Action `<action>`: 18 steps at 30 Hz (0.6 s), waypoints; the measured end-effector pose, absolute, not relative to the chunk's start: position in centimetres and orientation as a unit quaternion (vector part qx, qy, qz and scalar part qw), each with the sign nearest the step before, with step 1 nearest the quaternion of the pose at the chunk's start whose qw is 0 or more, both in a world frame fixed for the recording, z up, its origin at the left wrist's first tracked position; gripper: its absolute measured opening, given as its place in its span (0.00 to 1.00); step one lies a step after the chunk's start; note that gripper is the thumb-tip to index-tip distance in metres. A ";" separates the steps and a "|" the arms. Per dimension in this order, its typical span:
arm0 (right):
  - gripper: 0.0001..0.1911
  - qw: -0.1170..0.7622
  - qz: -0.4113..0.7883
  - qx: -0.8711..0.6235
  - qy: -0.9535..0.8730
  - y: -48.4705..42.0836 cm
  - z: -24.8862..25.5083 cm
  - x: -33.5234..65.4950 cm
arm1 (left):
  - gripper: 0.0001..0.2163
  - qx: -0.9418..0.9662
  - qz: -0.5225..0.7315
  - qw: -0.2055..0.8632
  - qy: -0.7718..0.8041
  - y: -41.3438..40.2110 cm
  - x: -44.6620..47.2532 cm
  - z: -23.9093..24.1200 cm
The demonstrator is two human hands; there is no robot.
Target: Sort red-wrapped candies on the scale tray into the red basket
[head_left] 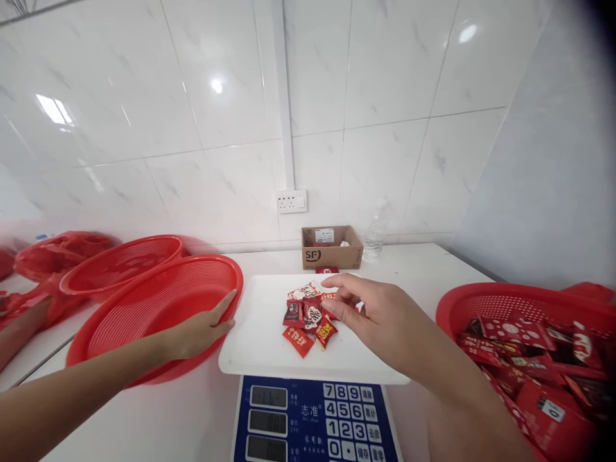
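Observation:
Small wrapped snack packets, mostly red with one yellow, lie in a loose pile on the white tray of a weighing scale. Just above the right side of this pile is my right hand, its thumb and fingers curved but apart, with nothing visible between them. My left hand is at the right side of an oval red plastic basket. Its index finger and thumb are stretched out near the rim, beside the tray's left edge; its other fingers are hidden. No packets show in that basket.
At right, another red basket holds many red packets. A cardboard box and clear bottle stand by the wall, below a socket. Further left are a second red basket, red bags and another person's arm.

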State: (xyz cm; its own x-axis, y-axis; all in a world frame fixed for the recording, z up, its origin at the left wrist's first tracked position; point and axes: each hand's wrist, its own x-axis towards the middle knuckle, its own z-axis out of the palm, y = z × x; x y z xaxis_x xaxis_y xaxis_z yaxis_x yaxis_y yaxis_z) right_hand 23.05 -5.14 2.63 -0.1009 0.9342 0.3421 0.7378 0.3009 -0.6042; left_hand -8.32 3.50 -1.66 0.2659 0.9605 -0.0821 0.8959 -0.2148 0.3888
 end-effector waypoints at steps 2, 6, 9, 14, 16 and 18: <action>0.12 0.347 0.142 -0.574 -0.728 -5.1 2.7 23.0 | 0.32 0.779 0.068 0.185 0.595 3.6 -8.4 -1.5; 0.13 0.353 0.146 -0.570 -0.728 -5.1 2.7 22.8 | 0.32 0.803 0.072 0.164 0.569 3.6 -6.7 -0.8; 0.13 0.346 0.142 -0.568 -0.733 -5.0 2.5 22.7 | 0.29 0.848 0.084 0.142 0.504 3.4 -3.7 -0.8; 0.12 0.343 0.141 -0.566 -0.736 -4.9 2.5 22.6 | 0.35 0.923 0.056 0.148 0.351 2.6 1.8 -2.1; 0.12 0.346 0.143 -0.568 -0.733 -4.9 2.6 22.6 | 0.35 0.937 0.058 0.133 0.319 2.5 3.1 -2.7; 0.13 0.348 0.146 -0.569 -0.731 -4.8 2.7 22.5 | 0.28 0.943 0.067 0.108 0.309 2.7 3.8 -3.3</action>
State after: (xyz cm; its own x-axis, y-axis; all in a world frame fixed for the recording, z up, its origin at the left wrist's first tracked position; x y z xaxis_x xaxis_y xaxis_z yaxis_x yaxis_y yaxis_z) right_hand 22.53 -4.85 2.67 -0.1102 0.9332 0.3420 0.7294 0.3097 -0.6100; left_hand 3.82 2.73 -3.34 0.8004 0.5965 0.0589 0.5677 -0.7859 0.2453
